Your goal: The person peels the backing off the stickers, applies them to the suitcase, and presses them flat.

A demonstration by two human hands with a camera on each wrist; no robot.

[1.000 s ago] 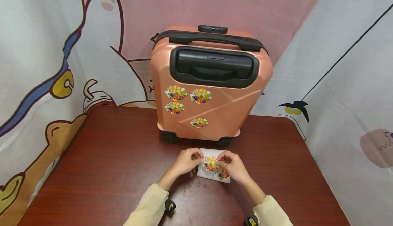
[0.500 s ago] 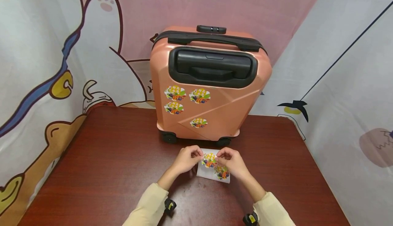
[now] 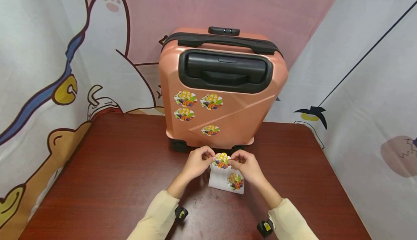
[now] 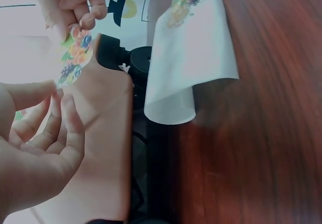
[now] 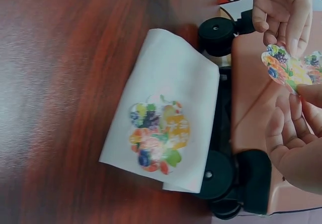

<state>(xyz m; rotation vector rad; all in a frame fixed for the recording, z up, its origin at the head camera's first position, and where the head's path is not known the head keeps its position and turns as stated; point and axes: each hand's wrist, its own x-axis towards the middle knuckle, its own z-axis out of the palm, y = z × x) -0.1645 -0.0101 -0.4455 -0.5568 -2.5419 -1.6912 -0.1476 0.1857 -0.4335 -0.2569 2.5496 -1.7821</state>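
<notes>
A fruit-print sticker [image 3: 222, 161] is stretched between both hands, above the far edge of a white backing sheet [image 3: 219, 180]. My left hand [image 3: 199, 162] pinches its left edge between thumb and fingertips. On the opposite edge, my right hand [image 3: 248, 165] pinches it the same way. Another fruit sticker [image 5: 158, 138] lies on the folded, partly curled sheet, clearest in the right wrist view. Behind the hands stands an upright pink suitcase [image 3: 234, 120] with several matching stickers on its lower left face, one of them the lowest sticker [image 3: 210, 130].
The suitcase stands on small black wheels [image 3: 180, 146] on a dark red-brown table [image 3: 123, 175]. A black telescopic handle [image 3: 226, 70] is recessed in its upper face. Printed cartoon cloth [image 3: 342, 51] hangs behind and at both sides.
Both hands have lifted the pinched sticker off the backing sheet and carried it forward toward the suitcase. The sheet and its other sticker stay on the table.
</notes>
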